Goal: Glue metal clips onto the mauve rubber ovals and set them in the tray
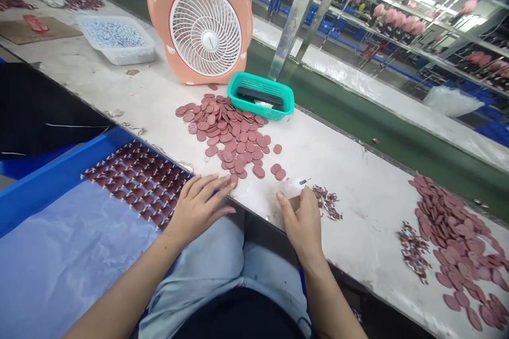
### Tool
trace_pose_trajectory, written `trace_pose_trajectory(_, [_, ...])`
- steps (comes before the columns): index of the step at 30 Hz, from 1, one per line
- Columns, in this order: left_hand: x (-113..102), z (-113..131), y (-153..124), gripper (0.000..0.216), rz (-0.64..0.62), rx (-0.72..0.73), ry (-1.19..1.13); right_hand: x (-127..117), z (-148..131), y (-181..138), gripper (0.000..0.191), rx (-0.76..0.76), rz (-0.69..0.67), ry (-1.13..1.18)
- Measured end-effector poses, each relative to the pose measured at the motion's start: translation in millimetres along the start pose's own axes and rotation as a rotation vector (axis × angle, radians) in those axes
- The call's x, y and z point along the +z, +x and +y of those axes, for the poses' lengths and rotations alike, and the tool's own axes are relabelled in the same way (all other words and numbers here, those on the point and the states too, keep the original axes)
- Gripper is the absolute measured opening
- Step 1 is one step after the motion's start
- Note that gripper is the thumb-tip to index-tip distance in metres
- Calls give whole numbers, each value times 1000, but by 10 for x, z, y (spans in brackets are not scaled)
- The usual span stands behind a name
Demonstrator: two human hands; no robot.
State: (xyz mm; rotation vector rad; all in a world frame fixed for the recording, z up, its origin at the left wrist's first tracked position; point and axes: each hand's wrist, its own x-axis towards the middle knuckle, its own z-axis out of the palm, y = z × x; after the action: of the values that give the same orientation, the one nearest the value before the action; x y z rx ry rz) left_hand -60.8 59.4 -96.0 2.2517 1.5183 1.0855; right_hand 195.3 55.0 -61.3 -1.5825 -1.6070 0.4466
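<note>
Loose pile of round pink discs [226, 135] on the white counter [358, 196], set back from its near edge. Left hand [199, 209] lies open, fingers spread, tips touching the pile's near side. Right hand [302, 222] is narrow, fingers drawn in; any held item cannot be told. Small heap of printed scraps [326, 202] just beside it. Blue tray [59, 175] with rows of discs lies left; teal basket [274, 111] touches the pile's far side.

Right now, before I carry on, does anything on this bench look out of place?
A small dark-red scrap lies alone near the far edge of the bench, away from the pile of pink discs, so it looks stray. One single disc also sits apart, by the fan's base.
</note>
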Motion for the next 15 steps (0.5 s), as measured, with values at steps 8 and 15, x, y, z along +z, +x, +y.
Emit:
trace_pose_trajectory(8, [-88, 560, -162, 18, 137, -293, -341, 5, -284, -241, 27, 23, -137, 425])
trace_pose_trajectory(15, [-179, 977, -222, 9, 143, -740, -1063, 69, -598, -341, 47, 372, -415, 965])
